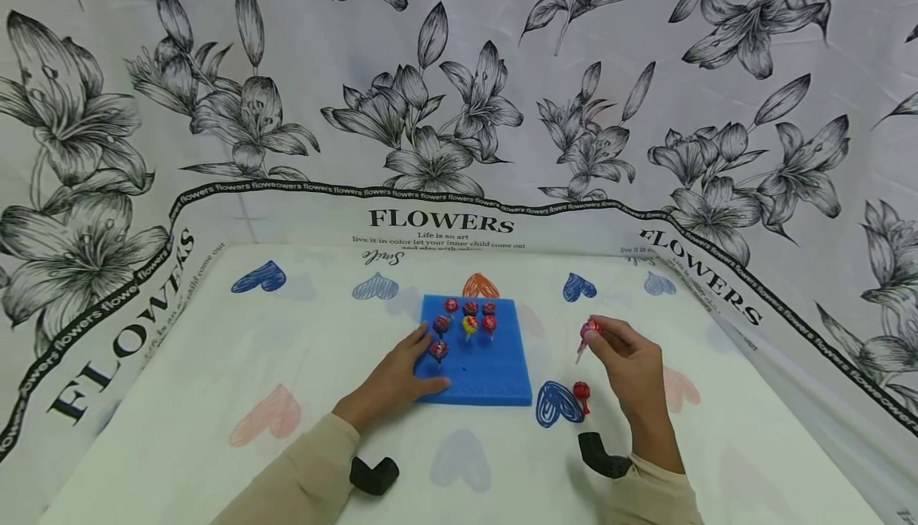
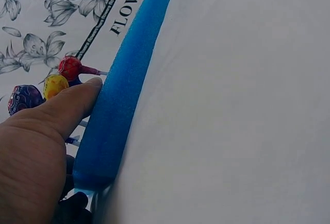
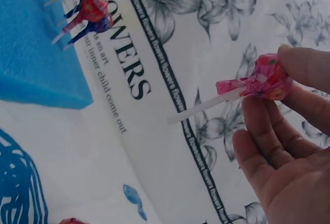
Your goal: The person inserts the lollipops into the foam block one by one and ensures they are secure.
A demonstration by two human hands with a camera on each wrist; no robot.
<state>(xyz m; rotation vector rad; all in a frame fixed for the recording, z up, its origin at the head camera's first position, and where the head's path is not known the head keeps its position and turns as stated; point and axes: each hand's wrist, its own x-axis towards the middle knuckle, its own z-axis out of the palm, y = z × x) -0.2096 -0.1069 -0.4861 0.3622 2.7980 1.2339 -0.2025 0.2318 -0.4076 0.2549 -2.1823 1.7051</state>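
A blue foam block (image 1: 488,378) lies on the table with several wrapped lollipops standing in it, among them a yellow one (image 1: 469,324). My left hand (image 1: 393,378) rests against the block's left side, its thumb extended over the near left part. In the left wrist view the thumb (image 2: 77,103) touches the foam's top face; the other fingers are mostly hidden. To the right of the block, my right hand (image 1: 634,362) pinches a pink lollipop (image 3: 265,77) by its wrapped head. Its white stick points away from the fingers, downward in the head view, apart from the foam.
A red lollipop (image 1: 582,391) lies on the tablecloth between the block and my right wrist, beside a printed blue heart. Dark curved pieces (image 1: 604,456) sit at both wrists. A flower-printed curtain (image 1: 459,111) rises behind the table.
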